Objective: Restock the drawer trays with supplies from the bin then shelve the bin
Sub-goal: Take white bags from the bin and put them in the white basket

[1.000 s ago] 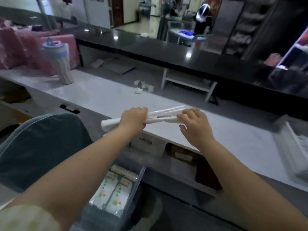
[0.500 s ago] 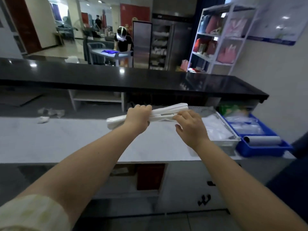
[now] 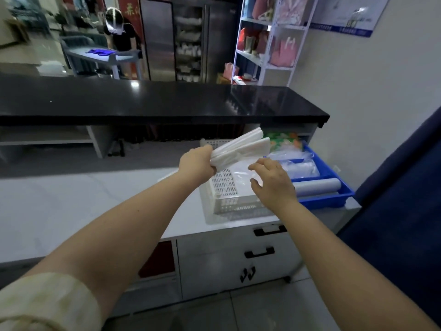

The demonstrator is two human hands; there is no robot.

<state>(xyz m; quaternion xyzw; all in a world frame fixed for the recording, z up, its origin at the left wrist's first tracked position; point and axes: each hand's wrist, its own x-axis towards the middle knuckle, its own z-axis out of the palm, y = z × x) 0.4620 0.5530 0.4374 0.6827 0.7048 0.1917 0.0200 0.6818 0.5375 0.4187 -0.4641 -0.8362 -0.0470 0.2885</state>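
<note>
Left hand (image 3: 196, 161) fisted around one end of a white pack (image 3: 241, 149) of folded plastic supplies; far end of the pack tilted up toward 2 o'clock, above the bin. Right hand (image 3: 272, 182) just below and at 4 o'clock of the pack, fingers (image 3: 256, 167) spread and curled, not touching it, holding nothing.

White perforated bin (image 3: 224, 187) on the white counter (image 3: 71, 206), directly under both hands; clear plastic bags (image 3: 241, 172) inside it. Touching the bin's right side, a blue tray (image 3: 334, 194) with a pale roll (image 3: 315, 186) lying across its near end and more clear bags (image 3: 300, 167) behind the roll. Green-and-orange packaging (image 3: 281, 139) at the tray's far end, print too blurred to read.

Below the counter at 6 o'clock of the bin, white drawers (image 3: 233, 261) with black handles (image 3: 259, 253), all closed. No drawer trays in view.

Black upper counter (image 3: 143, 101) across the middle. Beyond it at 12 o'clock, a steel cabinet (image 3: 181, 39). At 1 o'clock, a white rack (image 3: 267, 41) holding pink and red bags. On the wall at 2 o'clock, a poster (image 3: 346, 15) with a blue lower band; lettering unreadable. Red sign (image 3: 132, 10) at 11 o'clock with pale characters, too blurred to make out. Another person (image 3: 119, 32) bent over a table (image 3: 100, 56) at 10 o'clock.

Cream sleeve (image 3: 47, 304) rolled up on the left arm at 7 o'clock.
</note>
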